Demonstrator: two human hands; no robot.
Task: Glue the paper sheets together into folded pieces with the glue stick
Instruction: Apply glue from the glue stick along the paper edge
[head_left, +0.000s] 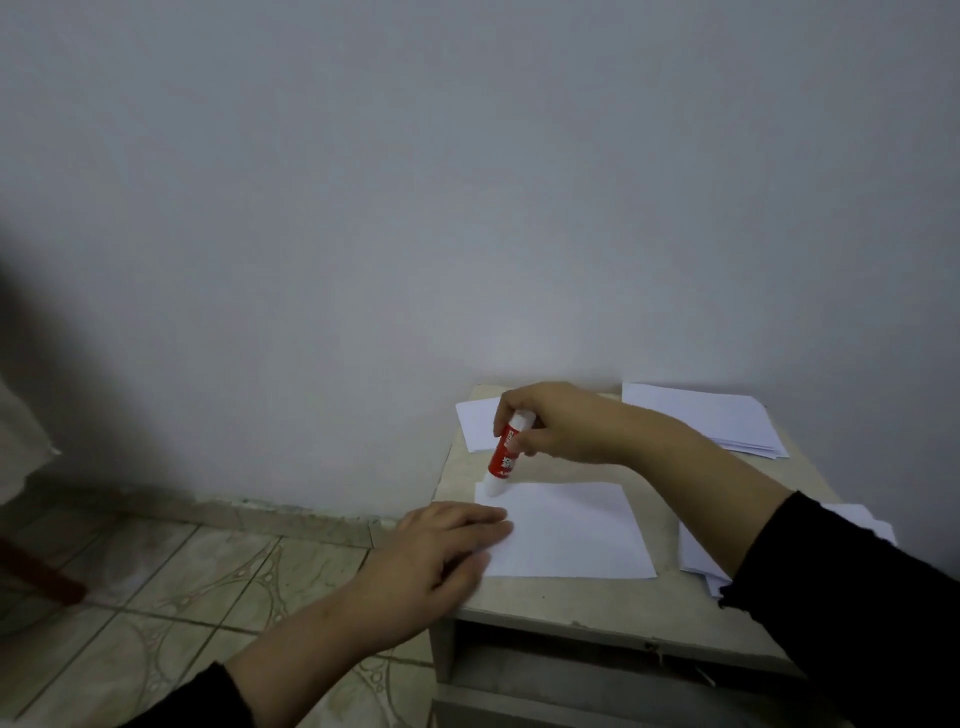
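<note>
A white paper sheet (569, 530) lies flat in the middle of the small beige table (545, 603). My right hand (558, 421) grips a red and white glue stick (503, 453), tilted, with its tip touching the sheet's far left corner. My left hand (441, 551) lies flat, fingers spread, pressing on the sheet's left edge.
A stack of white sheets (711, 418) lies at the table's far right. A smaller white paper piece (475, 423) sits at the far left, and more sheets (698, 556) lie at the right under my forearm. A wall rises right behind the table. Tiled floor (182, 597) lies left.
</note>
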